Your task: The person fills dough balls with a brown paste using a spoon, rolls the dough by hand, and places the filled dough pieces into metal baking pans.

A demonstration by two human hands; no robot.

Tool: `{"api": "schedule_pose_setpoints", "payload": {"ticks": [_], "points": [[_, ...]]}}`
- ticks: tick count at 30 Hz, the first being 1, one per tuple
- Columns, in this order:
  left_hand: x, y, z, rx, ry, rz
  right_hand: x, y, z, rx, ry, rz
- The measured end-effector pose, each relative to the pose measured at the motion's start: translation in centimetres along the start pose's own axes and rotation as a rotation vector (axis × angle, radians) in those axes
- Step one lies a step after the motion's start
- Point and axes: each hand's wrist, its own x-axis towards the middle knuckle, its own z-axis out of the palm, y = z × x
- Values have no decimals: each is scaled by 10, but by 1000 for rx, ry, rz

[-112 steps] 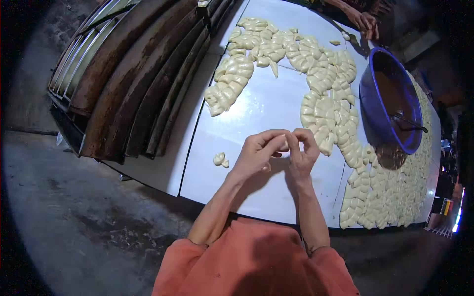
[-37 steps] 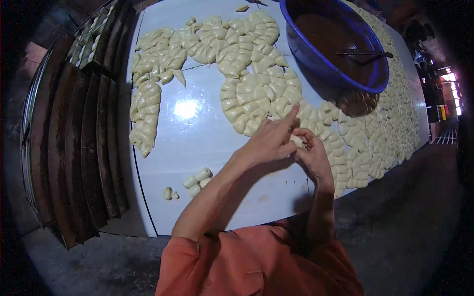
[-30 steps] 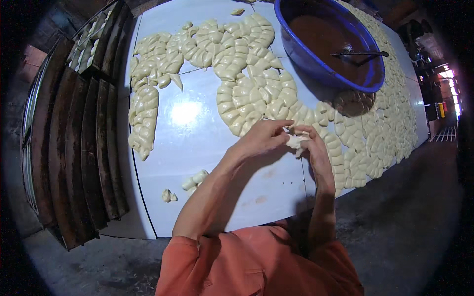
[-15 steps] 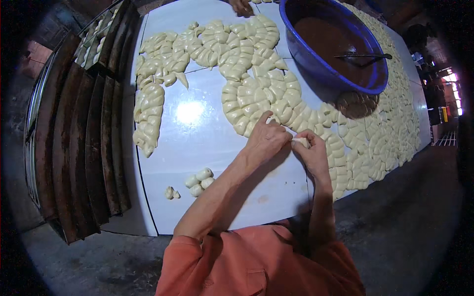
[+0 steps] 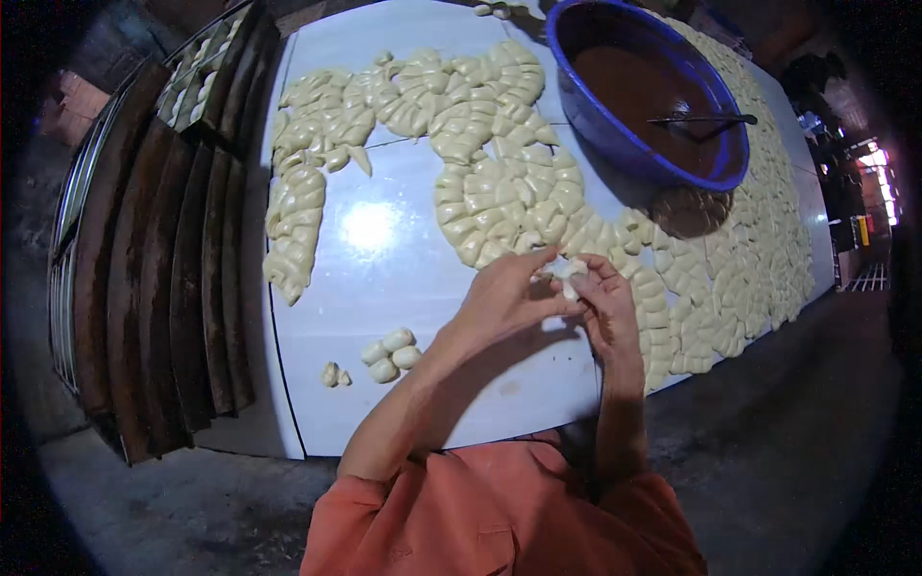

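Note:
A small piece of pale dough [image 5: 574,276] is pinched in the fingers of my right hand [image 5: 609,305], just over the table's near part. Close on its left is my left hand [image 5: 504,300], its thumb and forefinger apart on either side of the dough, with no firm hold showing. Beyond both hands spreads a sheet of glossy dough pieces [image 5: 514,192] packed edge to edge. Left of my left forearm sit several rounded dough lumps [image 5: 392,353], beside a few smaller scraps [image 5: 333,374].
A large blue tub [image 5: 619,134] of brown mixture stands at the far right, a dark-handled utensil [image 5: 706,118] in it. More dough pieces [image 5: 740,278] cover the right side of the white table [image 5: 375,278]. Dark trays [image 5: 158,288] are stacked along the left edge.
My hands have turned and the left fingers have spread, so more of the dough in my right hand shows. Another person's hand at the far edge has left the view.

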Motion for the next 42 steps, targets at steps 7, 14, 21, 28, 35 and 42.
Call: {"api": "schedule_pose_setpoints", "payload": {"ticks": [7,14,21,28,35,42], "points": [[-11,-7,-11,-121,13,-144,2,11,20,-523,73,-204],[0,10,18,-308,464,137,0,-4,42,-137,92,-199],[35,38,67,-813,613,346,8,-36,58,293,-26,-154],[23,31,74,-1091,274,-129,107,-142,1,-238,32,-539],[-2,14,10,-678,87,-265,227,-178,-76,-1322,-114,-96],[-11,-12,18,-806,78,-316,216,-178,-61,-1230,-158,65]]}}
